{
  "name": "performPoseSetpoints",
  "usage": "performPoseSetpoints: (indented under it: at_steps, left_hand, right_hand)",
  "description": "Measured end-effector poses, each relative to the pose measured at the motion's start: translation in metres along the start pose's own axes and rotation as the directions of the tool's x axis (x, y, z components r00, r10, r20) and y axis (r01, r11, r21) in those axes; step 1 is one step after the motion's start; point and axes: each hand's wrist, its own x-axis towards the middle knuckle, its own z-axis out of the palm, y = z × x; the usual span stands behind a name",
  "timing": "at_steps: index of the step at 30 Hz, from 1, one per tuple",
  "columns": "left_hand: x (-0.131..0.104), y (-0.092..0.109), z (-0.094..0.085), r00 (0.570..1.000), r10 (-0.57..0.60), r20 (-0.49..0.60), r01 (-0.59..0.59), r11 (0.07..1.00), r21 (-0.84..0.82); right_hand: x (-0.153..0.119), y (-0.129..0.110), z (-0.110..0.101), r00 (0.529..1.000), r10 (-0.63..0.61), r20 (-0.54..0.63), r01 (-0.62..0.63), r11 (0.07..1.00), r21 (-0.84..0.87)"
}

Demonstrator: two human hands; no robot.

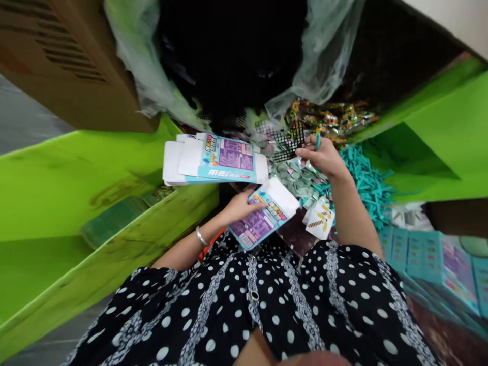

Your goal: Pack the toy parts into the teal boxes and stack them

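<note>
Head view: a person in a black dress with white dots sits at a green work surface (57, 173), looking down at both hands
Left hand (240, 206): fingers curled over the edge of a small blue and purple carton (263, 217), holding it tilted just above the lap
Bracelet (201, 237): silver, on the left wrist
Right hand (322, 155): reached forward, fingers pinched narrow around a teal stick (317, 141); a black grid piece (290, 141) lies just beside the fingertips, and I cannot tell whether it is touched
Flat cartons (215, 161): a stack of unfolded ones lies on the green surface, just beyond the held carton
Teal sticks (368, 180): a heap right of the right forearm
Pale paper pieces (301, 178): a pile between the two hands
Finished boxes (430, 262): blue ones in rows at lower right
</note>
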Motion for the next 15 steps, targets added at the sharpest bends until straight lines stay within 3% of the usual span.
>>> performPoseSetpoints:
  at_steps: [3, 6, 9, 11, 15]
  left_hand:
    - [-0.001, 0.01, 0.014, 0.996, 0.03, -0.086, -0.039, 0.992, -0.116]
    - [-0.003, 0.023, 0.032, 0.984, 0.077, -0.158, -0.1, 0.985, -0.143]
    - [-0.005, 0.034, 0.046, 0.98, 0.116, -0.161, -0.139, 0.981, -0.139]
    - [-0.007, 0.04, 0.051, 0.977, 0.146, -0.155, -0.166, 0.978, -0.125]
    - [-0.011, 0.049, 0.051, 0.977, 0.162, -0.141, -0.173, 0.982, -0.07]
  right_hand:
    - [-0.074, 0.007, -0.004, 0.996, 0.087, 0.021, -0.086, 0.996, -0.023]
    - [-0.123, 0.009, 0.002, 0.996, 0.092, 0.008, -0.088, 0.975, -0.202]
    - [-0.15, 0.006, -0.006, 0.997, -0.015, -0.082, -0.018, 0.918, -0.397]
    - [-0.161, 0.001, -0.018, 0.974, -0.095, -0.206, 0.005, 0.916, -0.402]
    - [-0.178, -0.016, -0.039, 0.86, -0.274, -0.43, 0.169, 0.949, -0.266]
